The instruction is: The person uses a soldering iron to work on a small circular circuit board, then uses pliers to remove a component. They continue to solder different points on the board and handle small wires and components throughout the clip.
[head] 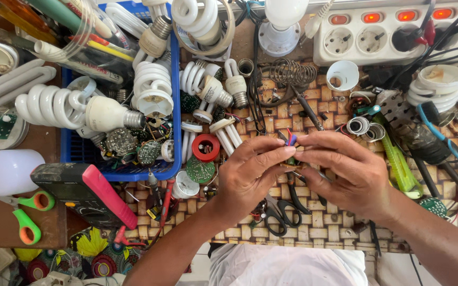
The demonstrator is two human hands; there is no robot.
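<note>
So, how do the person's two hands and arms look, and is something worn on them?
Both are bare: the left hand and right hand carry no gloves, rings or watch, and no sleeves cover the forearms. Only a white garment shows below, between the arms.

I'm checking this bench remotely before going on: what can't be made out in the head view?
- Small part with red and blue wire ends: mostly hidden between the left hand and right hand; its kind is unclear.
- Black scissors: blades covered by the hands.
- Power strip: cut off by the top edge.
- Multimeter: screen too angled to see.
</note>
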